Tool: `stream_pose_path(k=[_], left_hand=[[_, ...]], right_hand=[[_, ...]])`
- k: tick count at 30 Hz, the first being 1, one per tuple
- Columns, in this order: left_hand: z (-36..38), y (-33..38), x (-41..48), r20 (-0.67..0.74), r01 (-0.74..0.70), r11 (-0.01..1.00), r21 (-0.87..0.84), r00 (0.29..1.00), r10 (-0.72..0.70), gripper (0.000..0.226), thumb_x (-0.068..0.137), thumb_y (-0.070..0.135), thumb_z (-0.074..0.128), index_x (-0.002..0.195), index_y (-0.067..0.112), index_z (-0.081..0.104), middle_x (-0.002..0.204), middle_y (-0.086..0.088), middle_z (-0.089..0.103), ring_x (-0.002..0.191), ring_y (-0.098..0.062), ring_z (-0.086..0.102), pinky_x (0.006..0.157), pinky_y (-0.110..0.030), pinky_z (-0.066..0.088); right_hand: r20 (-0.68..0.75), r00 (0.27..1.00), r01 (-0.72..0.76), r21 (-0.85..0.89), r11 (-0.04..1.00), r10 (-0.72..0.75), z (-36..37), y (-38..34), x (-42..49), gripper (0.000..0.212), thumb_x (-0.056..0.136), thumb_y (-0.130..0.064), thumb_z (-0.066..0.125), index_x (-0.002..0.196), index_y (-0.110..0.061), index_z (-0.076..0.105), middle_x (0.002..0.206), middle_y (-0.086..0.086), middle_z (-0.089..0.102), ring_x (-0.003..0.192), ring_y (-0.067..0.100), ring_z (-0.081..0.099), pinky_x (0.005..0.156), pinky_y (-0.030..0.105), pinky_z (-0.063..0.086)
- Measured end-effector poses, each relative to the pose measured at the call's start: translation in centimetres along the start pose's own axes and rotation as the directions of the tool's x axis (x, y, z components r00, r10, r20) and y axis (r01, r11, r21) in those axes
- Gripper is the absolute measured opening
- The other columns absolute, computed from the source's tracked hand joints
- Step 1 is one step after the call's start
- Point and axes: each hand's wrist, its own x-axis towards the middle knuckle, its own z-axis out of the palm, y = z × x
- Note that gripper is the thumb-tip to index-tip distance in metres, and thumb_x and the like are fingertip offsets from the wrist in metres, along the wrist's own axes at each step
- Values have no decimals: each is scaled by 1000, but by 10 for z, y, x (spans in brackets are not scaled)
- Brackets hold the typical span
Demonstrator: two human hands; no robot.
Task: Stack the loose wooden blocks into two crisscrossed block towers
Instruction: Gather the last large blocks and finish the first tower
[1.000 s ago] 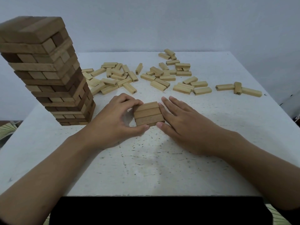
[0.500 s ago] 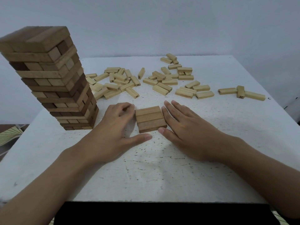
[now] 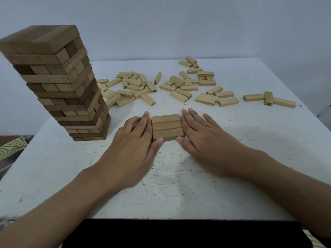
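My left grip (image 3: 132, 145) and right grip (image 3: 207, 140), fingers straight, press flat against either side of the three-block layer (image 3: 167, 126) on the surface (image 3: 179, 185); tall tower (image 3: 59, 83) stands left.

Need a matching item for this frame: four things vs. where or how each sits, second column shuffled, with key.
Things:
1. block tower
2. three-block layer
3. loose pale blocks
4. right hand

Places or states:
A. scattered over the far half of the table
B. flat, fingers straight, against the layer's right side
C. standing near the table's left edge
D. lying flat near the table's middle

Pairs: 1-C, 2-D, 3-A, 4-B.
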Motion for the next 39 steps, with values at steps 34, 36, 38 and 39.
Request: stream_pose_path(k=[34,36,38,39], left_hand=[[-10,-13,11,-37,-11,985,-171,999,5,92,81,82,24,159,34,21,161,10,21,142,-7,13,113,-38,28],[-10,-13,12,-37,-15,985,-173,999,8,90,81,80,24,158,33,24,160,10,23,141,-7,13,112,-36,27],[-11,-14,13,-47,-24,982,-185,999,16,86,82,78,26,155,33,28,158,10,27,141,-7,15,109,-32,26],[-11,-15,13,-49,-27,982,-189,999,19,85,83,78,26,155,33,29,158,10,27,140,-7,15,107,-31,25]], right_hand=[[-56,998,44,379,924,-24,-37,26,14,79,79,-76,52,149,-41,42,143,-23,39,131,-6,25,110,29,17],[-72,997,58,369,928,-34,-35,27,15,76,80,-76,52,147,-41,44,142,-23,40,132,-4,26,108,28,15],[-84,996,70,357,932,-42,-34,28,16,74,81,-75,54,146,-42,44,141,-23,41,132,-3,27,108,29,17],[-87,995,74,351,933,-46,-33,29,17,74,81,-75,56,146,-42,44,140,-22,41,132,-2,28,108,30,18]])
